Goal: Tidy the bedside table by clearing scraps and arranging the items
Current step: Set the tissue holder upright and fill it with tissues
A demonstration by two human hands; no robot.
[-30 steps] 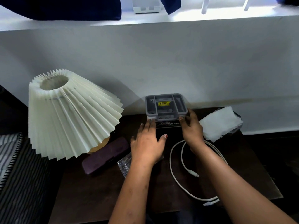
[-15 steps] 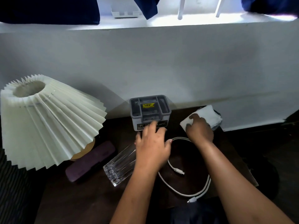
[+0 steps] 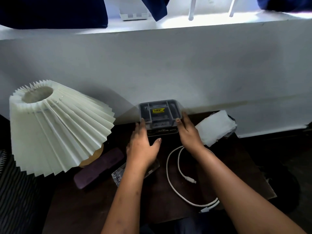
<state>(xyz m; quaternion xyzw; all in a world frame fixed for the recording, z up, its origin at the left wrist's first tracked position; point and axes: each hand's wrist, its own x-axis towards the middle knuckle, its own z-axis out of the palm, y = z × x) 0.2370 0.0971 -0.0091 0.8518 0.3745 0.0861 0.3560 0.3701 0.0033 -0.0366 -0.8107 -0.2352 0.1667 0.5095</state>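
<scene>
Your grey organiser box (image 3: 160, 114) sits at the back of the dark bedside table (image 3: 239, 169), just right of the frame's centre, up against the white wall (image 3: 185, 73). Its top is split into compartments, with a yellow sticker (image 3: 158, 110) in the middle one.

Your two hands flank the box. Your left hand (image 3: 141, 149) lies flat with fingers straight and together. Their tips touch the box's front left corner, and the thumb is spread out to the right; it grips nothing. Your right hand (image 3: 189, 134) reaches in from the lower right with fingers nearly straight. They are laid against the box's front right corner and right side, pressing it rather than wrapping round it.

Under your left wrist a clear glass (image 3: 118, 174) lies on its side, partly covered by the hand. Just left of it a dark purple case (image 3: 99, 168) lies slantwise, its far end near the lamp's wooden base (image 3: 91, 159). The pleated cream lampshade (image 3: 55, 124) fills the left of the frame, tilted.

A white cable (image 3: 175, 176) loops across the table below your right hand and passes under your right forearm. One plug lies loose at the lower centre.

At the right, a folded white tissue (image 3: 216, 127) rests at the table's back corner, just beside your right hand. Whether the two touch cannot be told.
</scene>
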